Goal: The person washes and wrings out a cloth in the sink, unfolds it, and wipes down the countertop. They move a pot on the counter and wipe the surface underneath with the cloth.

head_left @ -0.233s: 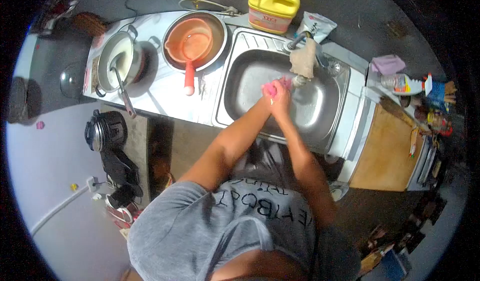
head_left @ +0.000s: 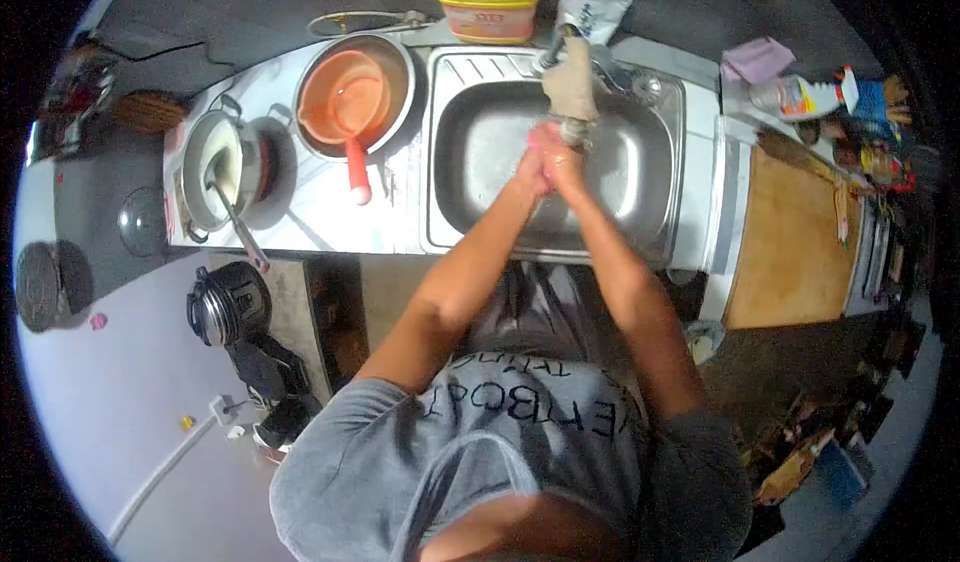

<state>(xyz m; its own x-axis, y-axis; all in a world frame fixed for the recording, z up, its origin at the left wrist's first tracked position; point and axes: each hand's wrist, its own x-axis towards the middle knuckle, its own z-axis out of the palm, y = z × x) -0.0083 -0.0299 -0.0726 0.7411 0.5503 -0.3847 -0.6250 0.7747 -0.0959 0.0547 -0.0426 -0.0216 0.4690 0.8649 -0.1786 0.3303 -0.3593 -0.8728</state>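
Note:
Over the steel sink (head_left: 470, 177) my left hand (head_left: 533, 170) and my right hand (head_left: 565, 169) are pressed together. Between them is a small, soft pink thing (head_left: 541, 138); whether it is a sponge or a cloth I cannot make out. Both hands look closed on it, though the fingers partly hide one another. Right at my fingertips is the mouth of the faucet (head_left: 573, 132), which has a beige cloth (head_left: 570, 77) wrapped round it.
Left of the sink, an orange dipper (head_left: 345, 102) sits in a metal basin (head_left: 402, 82). Farther left stands a pot (head_left: 200, 152) with a ladle (head_left: 240, 227) in it. Behind the sink are a yellow jug (head_left: 487, 2) and a white pouch (head_left: 595, 12). A wooden board (head_left: 795, 237) lies on the right.
My joined hands have moved farther from my body, up to the faucet mouth, with the pink thing still between them. My head view has shifted slightly.

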